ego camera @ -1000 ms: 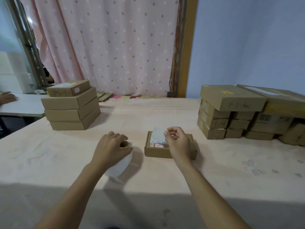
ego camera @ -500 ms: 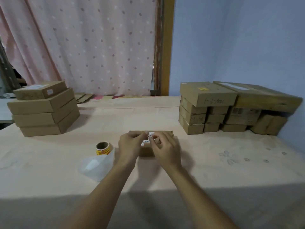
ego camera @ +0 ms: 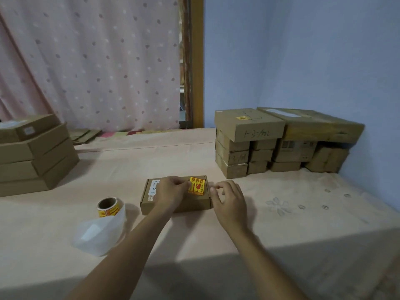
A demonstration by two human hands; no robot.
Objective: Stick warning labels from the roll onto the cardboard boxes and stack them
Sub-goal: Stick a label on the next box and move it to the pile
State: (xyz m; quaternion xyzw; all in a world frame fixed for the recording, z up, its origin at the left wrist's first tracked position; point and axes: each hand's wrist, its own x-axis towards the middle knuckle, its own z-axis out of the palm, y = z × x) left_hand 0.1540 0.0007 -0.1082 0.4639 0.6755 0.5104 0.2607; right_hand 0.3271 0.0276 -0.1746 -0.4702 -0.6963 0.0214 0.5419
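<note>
A small flat brown cardboard box (ego camera: 192, 205) lies on the table (ego camera: 281, 213), which is covered with a pale pink cloth. On the right half of the box's lid sits a yellow-and-red warning label (ego camera: 197, 185). A white printed shipping label (ego camera: 153, 188) covers the lid's left end.

The left hand (ego camera: 171, 192) rests on the lid. Its fingers (ego camera: 184, 183) reach to the warning label's left edge and press there. Its grip is apart and clasps nothing.

The right hand (ego camera: 230, 201) is just beside the box's right edge, over the table. Its grip is drawn together, thumb tip against forefinger tip and the other fingers curled, and nothing shows between them.

Near the box's left side stands the roll of yellow labels on a brown cardboard core (ego camera: 108, 206), upright on its end. A loose strip of white backing paper (ego camera: 99, 232) curls from the roll toward the near edge of the table.

Further left of the box, well apart from it, is a stack of wide flat cardboard boxes (ego camera: 32, 156) with a smaller one on top. Behind the box and to its right is a pile of mixed cardboard boxes (ego camera: 249, 144) against the blue wall (ego camera: 303, 50). One box on top of that pile bears a small yellow mark. Behind the box hangs a pink dotted curtain (ego camera: 91, 61) next to a wooden frame (ego camera: 197, 61).
</note>
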